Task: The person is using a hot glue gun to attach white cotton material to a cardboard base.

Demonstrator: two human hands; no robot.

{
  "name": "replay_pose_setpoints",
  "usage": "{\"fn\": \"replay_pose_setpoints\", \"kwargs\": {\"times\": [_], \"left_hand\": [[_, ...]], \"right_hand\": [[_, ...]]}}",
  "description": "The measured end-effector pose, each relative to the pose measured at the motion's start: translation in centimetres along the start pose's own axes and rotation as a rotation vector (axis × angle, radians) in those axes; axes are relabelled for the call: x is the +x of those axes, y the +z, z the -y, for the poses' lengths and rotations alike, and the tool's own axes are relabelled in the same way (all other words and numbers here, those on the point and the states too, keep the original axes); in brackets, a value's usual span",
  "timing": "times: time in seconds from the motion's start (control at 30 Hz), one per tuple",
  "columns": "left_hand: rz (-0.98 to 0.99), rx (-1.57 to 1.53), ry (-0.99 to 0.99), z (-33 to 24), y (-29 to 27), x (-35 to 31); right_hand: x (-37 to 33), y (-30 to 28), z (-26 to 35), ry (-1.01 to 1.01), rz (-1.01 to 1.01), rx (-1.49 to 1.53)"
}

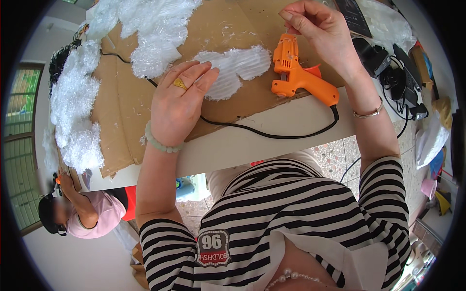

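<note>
An orange hot glue gun lies on brown cardboard at the right front of the table, its nozzle pointing away from me and its black cord trailing left. Just beyond the nozzle, my right hand is closed in a pinch of thumb and finger; whatever they hold is too small to make out. My left hand lies with its fingers stretched out over the left edge of a flat white fluffy piece. That piece has a ribbed face and a notch in its near edge.
Shaggy white tinsel-like pieces line the left side and the far left of the cardboard. A co-worker in a pink shirt is at the lower left. Tangled black cords and clear plastic lie at the right.
</note>
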State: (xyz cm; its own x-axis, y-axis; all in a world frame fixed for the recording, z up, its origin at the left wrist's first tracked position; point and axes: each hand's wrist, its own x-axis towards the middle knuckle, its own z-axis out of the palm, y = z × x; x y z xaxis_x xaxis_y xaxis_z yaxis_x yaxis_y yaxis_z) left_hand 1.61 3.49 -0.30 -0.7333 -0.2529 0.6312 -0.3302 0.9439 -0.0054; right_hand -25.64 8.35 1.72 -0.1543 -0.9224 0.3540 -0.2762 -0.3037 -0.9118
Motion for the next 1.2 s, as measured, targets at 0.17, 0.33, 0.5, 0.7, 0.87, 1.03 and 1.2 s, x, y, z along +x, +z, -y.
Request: {"fn": "replay_pose_setpoints", "kwargs": {"times": [0.17,0.33,0.5,0.7,0.87,1.03,1.2], "left_hand": [[-0.062,0.025,0.058,0.0,0.3,0.0],[-0.1,-0.001,0.064,0.1,0.4,0.2],[0.009,-0.013,0.027,0.7,0.7,-0.5],[0.061,-0.044,-0.011,0.8,0.7,-0.5],[0.083,-0.074,-0.039,0.9,0.7,-0.5],[0.091,-0.095,-0.062,0.8,0.9,-0.6],[0.106,-0.09,-0.081,0.8,0.9,-0.7]], "right_hand": [[-0.3,0.3,0.7,0.021,0.015,-0.023],[1.4,0.5,-2.6,-0.398,0.128,0.21],[-0.6,0.5,1.0,-0.001,0.015,-0.114],[-0.8,0.5,1.4,-0.024,0.0,-0.198],[-0.9,0.5,1.4,-0.036,-0.004,-0.227],[-1.0,0.8,1.2,-0.085,0.005,-0.192],[-1.0,1.0,1.1,-0.104,0.0,-0.217]]}}
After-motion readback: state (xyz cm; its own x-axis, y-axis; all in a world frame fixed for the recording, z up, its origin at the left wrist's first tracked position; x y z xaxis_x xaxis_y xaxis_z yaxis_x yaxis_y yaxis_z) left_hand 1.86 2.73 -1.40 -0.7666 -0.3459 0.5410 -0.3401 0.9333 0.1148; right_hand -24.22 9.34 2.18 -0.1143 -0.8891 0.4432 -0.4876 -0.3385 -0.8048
